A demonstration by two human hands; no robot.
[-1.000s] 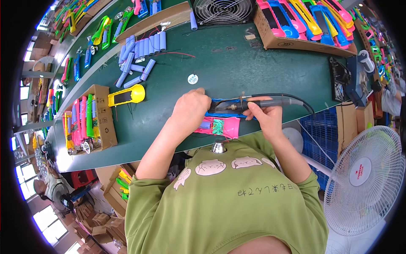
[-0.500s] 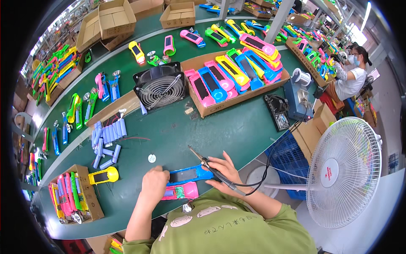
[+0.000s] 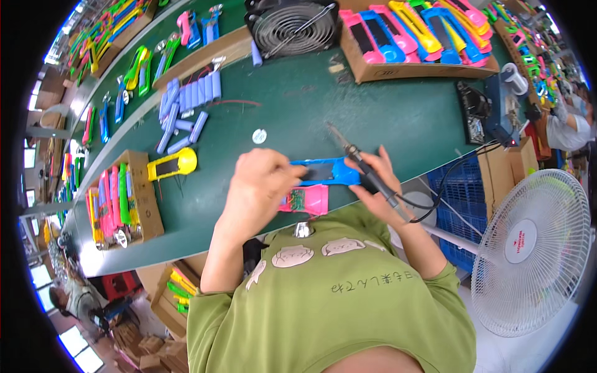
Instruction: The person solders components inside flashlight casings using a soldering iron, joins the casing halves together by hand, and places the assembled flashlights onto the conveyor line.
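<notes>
A soldering iron [image 3: 364, 166] with a black handle lies across my right hand [image 3: 380, 186], its tip pointing up and left. The same hand's fingers rest about the right end of a blue plastic lamp casing [image 3: 346, 174] with a dark panel. My left hand [image 3: 264, 183] is closed in a pinch over the casing's left part; motion blurs its fingertips, and what they hold is hidden. Just below lies a pink casing [image 3: 316, 200] with a green circuit board, partly covered by my left hand. At the bench edge below it is a small shiny reflector [image 3: 303, 229].
Purple battery cells [image 3: 199, 92] and a white disc [image 3: 259, 136] lie on the green bench. A yellow casing [image 3: 180, 163] sits by a carton of parts [image 3: 147, 208]. A black fan [image 3: 292, 28], a carton of casings [image 3: 429, 69], a soldering station [image 3: 502, 105] and a white fan [image 3: 528, 248] stand around.
The view has tipped downward, so the bench sits higher. My left hand has shifted from the blue casing's left end to over its panel. The right hand keeps the soldering iron.
</notes>
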